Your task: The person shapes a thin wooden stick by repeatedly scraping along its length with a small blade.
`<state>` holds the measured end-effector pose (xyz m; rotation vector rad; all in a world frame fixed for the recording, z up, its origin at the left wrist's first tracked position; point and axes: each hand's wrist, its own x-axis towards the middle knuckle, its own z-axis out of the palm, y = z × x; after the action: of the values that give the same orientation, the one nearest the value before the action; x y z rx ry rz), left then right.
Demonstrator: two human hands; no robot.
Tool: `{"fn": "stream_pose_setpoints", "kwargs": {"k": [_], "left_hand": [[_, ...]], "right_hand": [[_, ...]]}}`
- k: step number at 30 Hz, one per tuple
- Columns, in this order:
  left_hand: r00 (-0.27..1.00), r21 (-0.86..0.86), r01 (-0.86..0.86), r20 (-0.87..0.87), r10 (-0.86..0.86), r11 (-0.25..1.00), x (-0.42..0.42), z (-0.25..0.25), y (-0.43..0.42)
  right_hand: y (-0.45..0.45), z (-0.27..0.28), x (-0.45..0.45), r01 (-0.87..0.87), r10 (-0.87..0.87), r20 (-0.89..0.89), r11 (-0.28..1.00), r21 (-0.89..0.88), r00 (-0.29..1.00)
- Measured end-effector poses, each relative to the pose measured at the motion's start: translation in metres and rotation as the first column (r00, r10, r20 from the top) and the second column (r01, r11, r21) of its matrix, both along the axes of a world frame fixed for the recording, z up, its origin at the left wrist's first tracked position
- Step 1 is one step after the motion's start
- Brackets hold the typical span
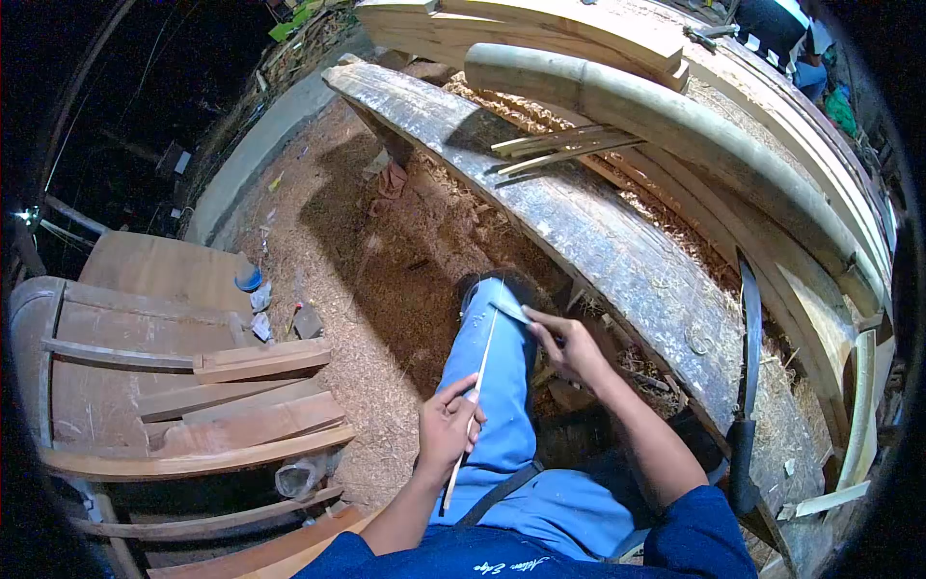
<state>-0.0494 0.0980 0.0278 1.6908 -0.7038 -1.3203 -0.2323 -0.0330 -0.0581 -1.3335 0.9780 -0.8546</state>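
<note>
My left hand (449, 425) is closed around a thin, pale strip of bamboo or wood (487, 349). The strip lies along my blue-trousered leg (506, 405), its near end sticking out below my fist. My right hand (576, 349) grips a flat knife blade (509, 303) close to the strip's far end, over my knee. Its handle is hidden inside my fingers. I cannot tell whether the edge touches the strip.
A worn plank bench (598, 241) runs diagonally on the right, bearing thin strips (559, 145) and a long dark-handled machete (748, 357). Behind it lies a thick bamboo pole (675, 116). Wooden furniture pieces (251, 415) stand at left. Shavings (371, 376) cover the ground. Another person (772, 29) is at top right.
</note>
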Motion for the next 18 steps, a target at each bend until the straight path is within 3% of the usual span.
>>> {"fn": "stream_pose_setpoints", "kwargs": {"k": [1,3,7,10,13,18], "left_hand": [[1.0,0.021,-0.015,-0.011,0.015,1.0,-0.001,-0.001,-0.005],[1.0,0.028,-0.011,-0.024,0.012,1.0,-0.001,-0.002,-0.009],[1.0,0.038,-0.01,-0.019,0.011,0.999,0.0,-0.001,-0.012],[0.994,0.036,-0.049,-0.094,0.052,0.998,-0.001,0.0,-0.012],[0.996,0.036,-0.065,-0.063,0.067,0.997,-0.005,0.001,-0.014],[0.992,0.045,-0.12,-0.017,0.121,0.992,-0.003,-0.009,-0.017]], "right_hand": [[0.004,0.016,0.0,-0.024,-0.017,-0.137,0.956,-0.293,0.99],[0.009,0.031,-0.005,-0.155,0.035,-0.308,0.913,-0.376,0.951],[0.021,0.064,-0.011,-0.379,0.184,-0.512,0.873,-0.307,0.839],[0.026,0.073,-0.013,-0.42,0.236,-0.554,0.877,-0.232,0.798],[0.03,0.052,-0.015,-0.366,0.195,-0.458,0.873,-0.322,0.867],[0.035,0.066,-0.009,-0.383,0.216,-0.511,0.89,-0.247,0.832]]}}
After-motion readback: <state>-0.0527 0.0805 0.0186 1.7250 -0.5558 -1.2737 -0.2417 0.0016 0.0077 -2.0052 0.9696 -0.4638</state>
